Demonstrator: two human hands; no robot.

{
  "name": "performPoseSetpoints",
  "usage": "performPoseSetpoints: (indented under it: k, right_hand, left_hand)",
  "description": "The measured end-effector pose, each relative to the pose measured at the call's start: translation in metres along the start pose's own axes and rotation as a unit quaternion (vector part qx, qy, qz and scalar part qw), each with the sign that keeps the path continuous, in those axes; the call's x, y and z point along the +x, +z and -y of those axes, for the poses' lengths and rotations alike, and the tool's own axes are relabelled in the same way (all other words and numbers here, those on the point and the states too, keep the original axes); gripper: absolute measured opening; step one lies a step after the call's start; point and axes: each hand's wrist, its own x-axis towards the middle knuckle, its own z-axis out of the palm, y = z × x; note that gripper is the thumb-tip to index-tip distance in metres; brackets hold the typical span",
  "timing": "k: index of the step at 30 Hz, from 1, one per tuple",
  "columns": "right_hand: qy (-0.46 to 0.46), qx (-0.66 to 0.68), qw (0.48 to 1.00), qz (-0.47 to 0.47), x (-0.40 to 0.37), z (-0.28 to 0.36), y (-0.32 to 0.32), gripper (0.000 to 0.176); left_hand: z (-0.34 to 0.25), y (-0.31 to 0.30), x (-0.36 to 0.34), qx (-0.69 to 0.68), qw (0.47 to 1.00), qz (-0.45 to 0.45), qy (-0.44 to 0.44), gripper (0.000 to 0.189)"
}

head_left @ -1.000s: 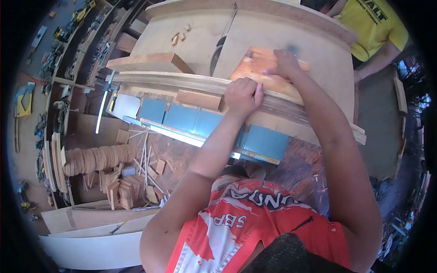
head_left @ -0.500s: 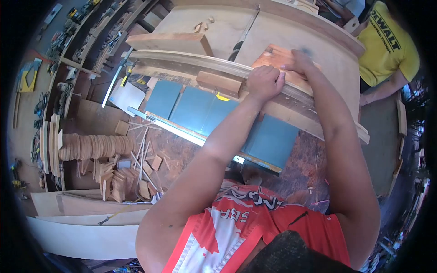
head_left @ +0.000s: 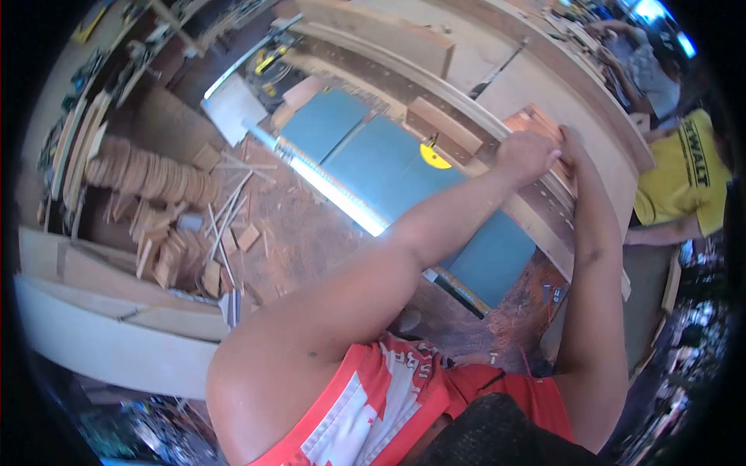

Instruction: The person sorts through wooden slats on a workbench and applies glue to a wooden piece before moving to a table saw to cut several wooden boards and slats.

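My left hand [head_left: 528, 156] is closed over the top edge of the long wooden fence [head_left: 404, 71] of a saw sled. Just beyond it, my right hand [head_left: 572, 149] grips a reddish wooden board [head_left: 536, 119] that lies flat on the sled base against the fence; its fingers are partly hidden. A wooden block [head_left: 443, 126] is fixed to the near side of the fence. Under the sled is a table saw with a blue-grey top [head_left: 388, 159]. A yellow half-round piece [head_left: 436, 156] shows beside the block.
A metal rail [head_left: 334, 189] runs along the saw's front edge. Stacked round wooden pieces [head_left: 151, 172] and offcuts [head_left: 163, 252] lie at left. A person in a yellow shirt [head_left: 688, 175] stands at right; another person [head_left: 649, 74] is farther back. Sawdust covers the floor.
The view has turned and shifted, so the saw sits further right and lower. My hands remain at the fence and board, now closer together in the picture.
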Motion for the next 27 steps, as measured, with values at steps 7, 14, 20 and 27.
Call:
performPoseSetpoints:
  k: [7,14,20,27]
  right_hand:
    - [-0.023,0.035,0.998,0.041,-0.082,0.054,-0.021,0.091]
    - [-0.001,0.075,0.997,0.031,-0.197,0.109,0.014,0.102]
    - [0.012,0.042,0.998,0.033,-0.211,0.134,-0.011,0.101]
    - [-0.004,0.064,0.998,0.026,-0.214,0.124,-0.01,0.089]
  left_hand:
    - [-0.038,-0.084,-0.061,-0.044,0.995,0.08,-0.035,0.031]
    - [0.124,-0.102,-0.4,-0.049,0.958,0.167,-0.227,0.031]
    - [0.286,-0.079,-0.331,-0.529,0.567,-0.36,-0.518,0.079]
    - [0.301,-0.112,-0.383,-0.317,0.74,-0.185,-0.564,0.064]
